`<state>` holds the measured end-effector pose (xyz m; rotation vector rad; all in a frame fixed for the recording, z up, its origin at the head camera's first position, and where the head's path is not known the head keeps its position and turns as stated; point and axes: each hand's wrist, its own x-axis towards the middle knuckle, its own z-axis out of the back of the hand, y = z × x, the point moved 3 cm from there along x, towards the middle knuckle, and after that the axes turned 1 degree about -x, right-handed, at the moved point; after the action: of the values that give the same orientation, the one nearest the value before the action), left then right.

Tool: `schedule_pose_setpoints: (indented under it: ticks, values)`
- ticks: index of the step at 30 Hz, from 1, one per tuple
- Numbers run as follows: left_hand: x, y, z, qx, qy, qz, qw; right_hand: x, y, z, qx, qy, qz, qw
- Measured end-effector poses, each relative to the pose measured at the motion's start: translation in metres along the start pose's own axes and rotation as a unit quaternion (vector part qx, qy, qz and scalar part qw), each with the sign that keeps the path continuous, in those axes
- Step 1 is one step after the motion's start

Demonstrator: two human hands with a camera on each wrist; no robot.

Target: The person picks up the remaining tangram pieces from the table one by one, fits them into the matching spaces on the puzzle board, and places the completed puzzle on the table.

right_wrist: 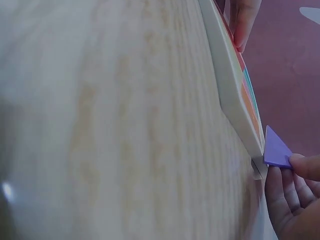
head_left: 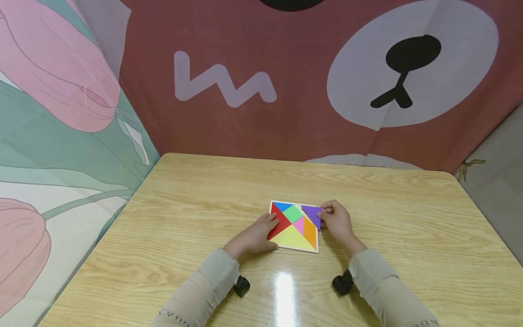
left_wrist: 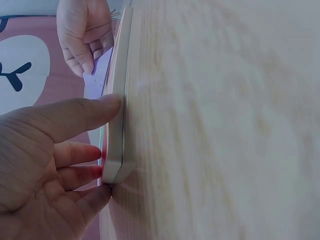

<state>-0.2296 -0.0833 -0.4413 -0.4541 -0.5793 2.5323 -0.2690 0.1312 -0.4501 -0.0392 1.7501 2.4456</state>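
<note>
A square tangram board [head_left: 297, 249] with a white rim lies flat on the table, bearing red, blue, green, pink, orange and yellow pieces. My left hand [head_left: 259, 234] grips its left side, thumb on the near edge and fingertips over the red triangle [head_left: 278, 222]. Between the thumb and fingers of my right hand [head_left: 338, 222] is a purple triangle [head_left: 312, 215], pinched at its right side. The triangle lies tilted over the board's upper right corner and overhangs the right edge. In the right wrist view, the purple triangle [right_wrist: 276, 149] stands raised at the board's end.
A wood-grain table [head_left: 163, 218] carries the board near its middle. Behind it hangs a red-brown cloth [head_left: 302, 127] with a cartoon face, and a flower-print cloth [head_left: 73, 163] hangs at the left. Small black devices [head_left: 342, 283] are worn at both wrists.
</note>
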Motion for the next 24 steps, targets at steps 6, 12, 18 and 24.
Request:
schedule_pose_setpoints:
  ticks: [6, 12, 18, 24]
  values:
    - [0.000, -0.001, 0.001, -0.002, 0.004, 0.005, 1.0000, 0.004, 0.001, -0.001, -0.014, 0.001, 0.001, 1.000]
    - [-0.001, -0.002, 0.003, -0.004, 0.005, 0.009, 0.9999, 0.007, 0.002, -0.003, -0.026, 0.003, 0.002, 1.000]
    - [-0.002, -0.002, 0.003, -0.004, 0.004, 0.007, 1.0000, 0.010, 0.003, -0.005, -0.026, 0.008, 0.020, 0.999]
    - [-0.002, -0.002, 0.003, 0.000, 0.005, 0.005, 1.0000, 0.011, 0.003, -0.007, -0.033, 0.008, 0.021, 0.999]
